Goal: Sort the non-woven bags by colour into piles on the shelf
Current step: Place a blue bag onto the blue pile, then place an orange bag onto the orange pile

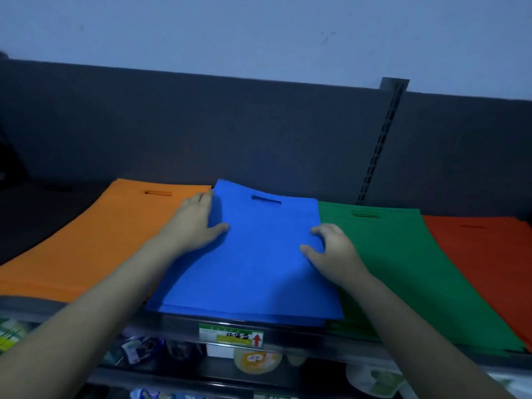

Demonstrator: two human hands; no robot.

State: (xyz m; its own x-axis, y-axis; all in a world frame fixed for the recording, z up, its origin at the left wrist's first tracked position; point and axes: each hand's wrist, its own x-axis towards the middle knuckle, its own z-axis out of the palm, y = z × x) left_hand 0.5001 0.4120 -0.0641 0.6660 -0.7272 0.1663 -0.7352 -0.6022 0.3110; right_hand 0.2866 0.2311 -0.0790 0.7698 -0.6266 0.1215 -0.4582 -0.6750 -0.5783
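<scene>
– Fingers?
– Left hand's [195, 223] are lying straight along the blue bag's [253, 260] left edge, thumb on top. Right hand's [335, 250] are curling onto its right edge; gripping or not, I cannot tell.
– Room?
– Orange pile [86, 240] is crowding its left, green pile [403, 254] its right. Its length is running front-to-back on the shelf [178, 326], slot [266, 200] pointing rearward.

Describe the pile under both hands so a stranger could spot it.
On the dark shelf four flat piles of bags lie side by side. The blue pile is second from the left, between the orange pile and the green pile. It alone is blue, with the left hand and right hand resting on it.
</scene>
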